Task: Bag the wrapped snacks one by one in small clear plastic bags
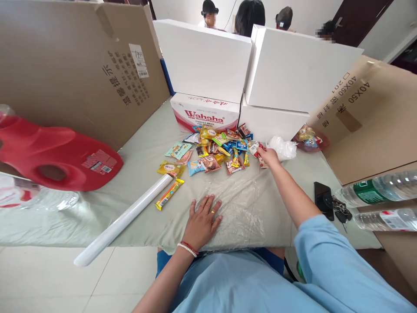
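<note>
My left hand [202, 219] lies flat with its fingers spread, on the near edge of a clear plastic bag [243, 213] spread out on the table. Stretched forward, my right hand [269, 156] has its fingers closed on a red-and-white snack packet [253, 149] at the right side of a pile. That pile is made of several small wrapped snacks [210, 163] in brown, blue, yellow and green. A crumpled white plastic bag [282, 148] sits just right of my right hand. Left of my left hand lies a long yellow snack packet [170, 194].
A white roll [124, 219] overhangs the table's front edge. At left are a red jug [61, 152] and a cardboard box [81, 65]. A Wahaha carton [205, 114] stands behind the pile. Right are a reddish bowl of snacks [311, 138], phone [323, 200], keys [341, 212] and bottles [378, 191].
</note>
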